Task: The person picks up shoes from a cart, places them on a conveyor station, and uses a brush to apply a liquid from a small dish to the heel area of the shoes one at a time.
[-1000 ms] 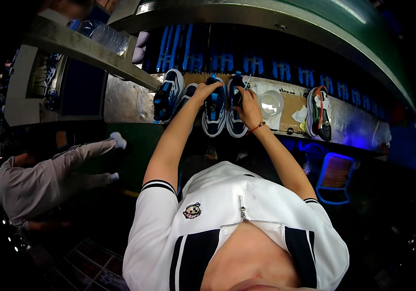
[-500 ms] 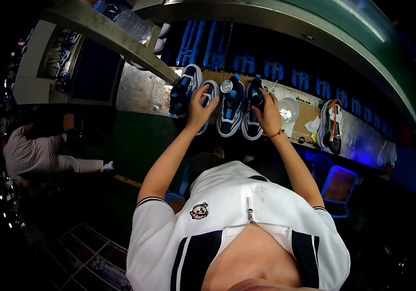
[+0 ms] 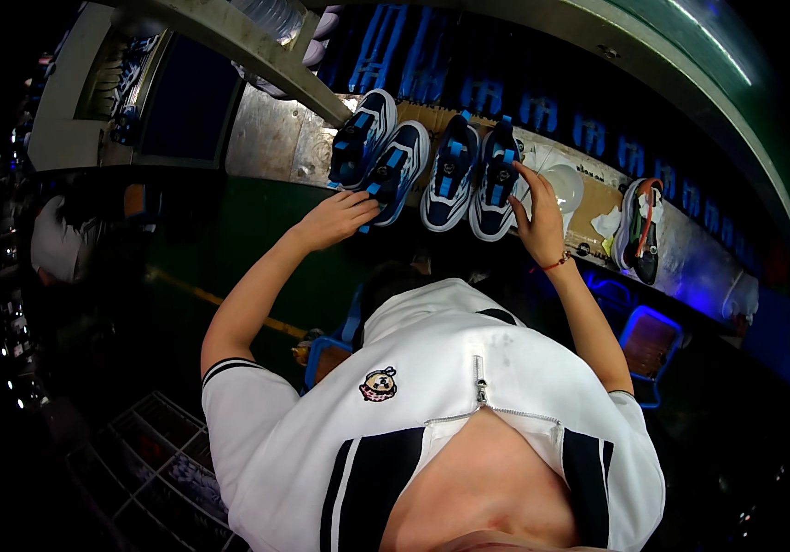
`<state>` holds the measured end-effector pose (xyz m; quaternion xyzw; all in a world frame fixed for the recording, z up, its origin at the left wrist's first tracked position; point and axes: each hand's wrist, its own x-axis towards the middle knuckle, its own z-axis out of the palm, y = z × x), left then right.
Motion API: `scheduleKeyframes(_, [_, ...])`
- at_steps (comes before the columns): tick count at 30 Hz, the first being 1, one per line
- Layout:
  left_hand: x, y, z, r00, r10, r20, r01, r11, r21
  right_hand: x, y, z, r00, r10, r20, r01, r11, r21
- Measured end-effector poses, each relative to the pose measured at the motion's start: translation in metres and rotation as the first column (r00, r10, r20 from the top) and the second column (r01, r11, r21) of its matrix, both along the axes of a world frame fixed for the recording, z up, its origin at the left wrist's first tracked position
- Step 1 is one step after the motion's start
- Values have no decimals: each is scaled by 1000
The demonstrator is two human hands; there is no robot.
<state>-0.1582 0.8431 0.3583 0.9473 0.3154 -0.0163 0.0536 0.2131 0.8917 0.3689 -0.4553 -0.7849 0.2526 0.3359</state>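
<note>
Several navy, blue and white sneakers stand in two close pairs on the bench. My left hand (image 3: 340, 219), its fingers stretched out, reaches the near heel end of the left pair's right sneaker (image 3: 398, 170); its thumb is hidden. Beside that shoe sits the outer left sneaker (image 3: 363, 138). In the other pair, the left sneaker (image 3: 450, 175) and the right sneaker (image 3: 494, 184) point their toes toward me, with blue heel loops at the far end. My right hand (image 3: 539, 216) is open, thumb and forefinger apart, fingertips at the right sneaker's side.
A white bowl (image 3: 564, 187) stands right of my right hand. Farther right are crumpled white paper (image 3: 605, 224) and a dark sneaker (image 3: 639, 230) with orange trim. Blue racks line the bench's back. A metal post (image 3: 257, 60) slants in at left; a blue-framed stool (image 3: 650, 348) is below right.
My left hand has drawn back from over the second sneaker to its near end, and that shoe now lies more slanted. The round pale disc on the third sneaker is gone. The view has shifted.
</note>
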Motion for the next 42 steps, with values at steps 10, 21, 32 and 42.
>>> scheduleKeyframes(10, [17,32,11,988,130,78,-116,979,-166,13,-18,2,998,-45,-43,43,998,-51])
scheduleKeyframes(21, [78,34,136,555,702,447,-454,705,-545,0,-19,53,950,3,-311,-28,997,-76])
scheduleKeyframes(32, [98,36,166,390,851,350,-482,513,-710,-20,-18,76,895,113,-432,-186,974,-129])
scheduleKeyframes(42, [175,-10,125,706,375,601,-385,915,-119,-12,-32,87,941,259,-216,-304,929,-212])
